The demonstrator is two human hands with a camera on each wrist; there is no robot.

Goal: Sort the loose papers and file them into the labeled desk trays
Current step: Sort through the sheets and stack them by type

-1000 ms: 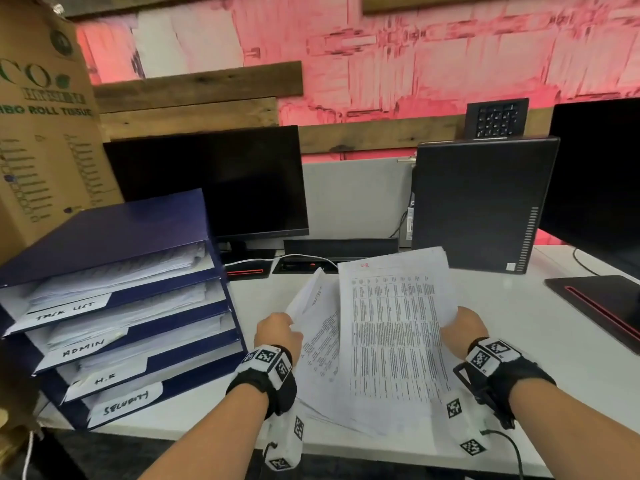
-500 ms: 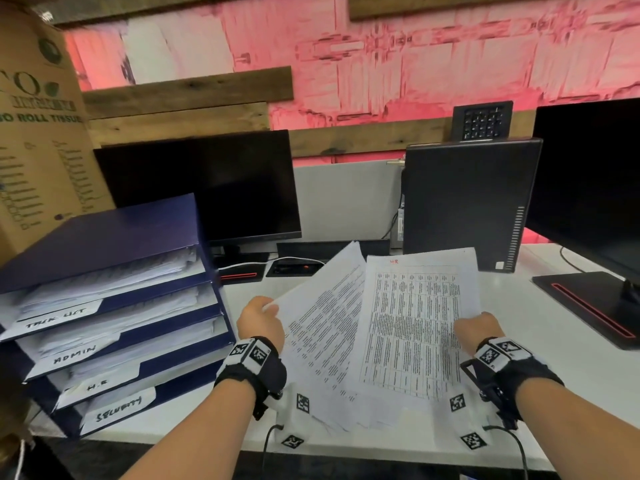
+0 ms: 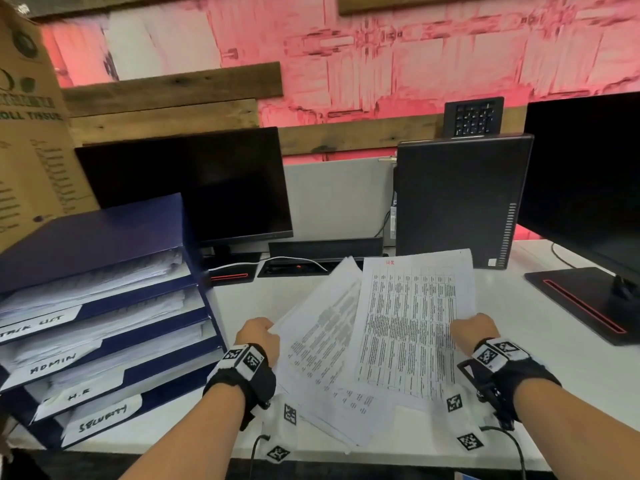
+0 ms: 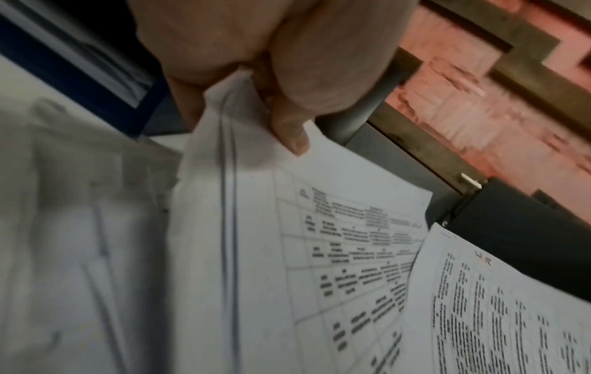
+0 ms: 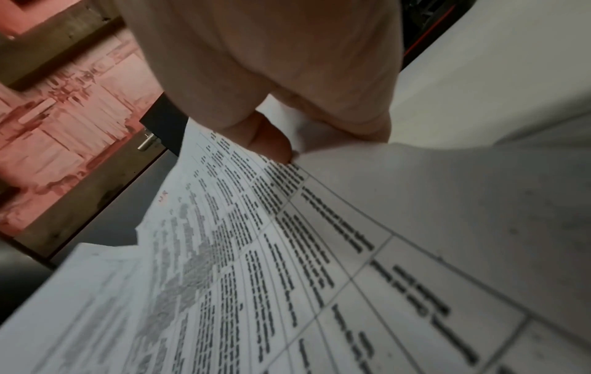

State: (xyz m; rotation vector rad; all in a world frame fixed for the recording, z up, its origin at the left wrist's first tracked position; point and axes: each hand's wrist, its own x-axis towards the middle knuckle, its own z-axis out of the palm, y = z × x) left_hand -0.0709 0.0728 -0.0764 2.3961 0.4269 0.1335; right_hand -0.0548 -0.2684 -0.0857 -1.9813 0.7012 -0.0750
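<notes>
Above the white desk (image 3: 540, 344), my right hand (image 3: 473, 330) pinches the right edge of a printed table sheet (image 3: 412, 327) (image 5: 288, 253) with a red "HR" mark at its top. My left hand (image 3: 258, 336) grips the left edge of a stack of papers (image 3: 322, 344) (image 4: 255, 240), fanned out under the sheet. At the left stands a blue tray rack (image 3: 104, 233) with paper-filled tiers labeled TASK LIST (image 3: 33, 327), ADMIN (image 3: 52, 363), H.R (image 3: 78, 395) and SECURITY (image 3: 102, 418).
A dark monitor (image 3: 194, 188) stands behind the rack, a black computer case (image 3: 457, 199) behind the papers, and a second monitor with its base (image 3: 585, 299) at the right. A cardboard box (image 3: 31, 133) rises at the far left. Cables lie near the monitors.
The two bundles have spread apart. My left hand moved its stack leftward and lower; my right hand shifted the HR sheet to the right.
</notes>
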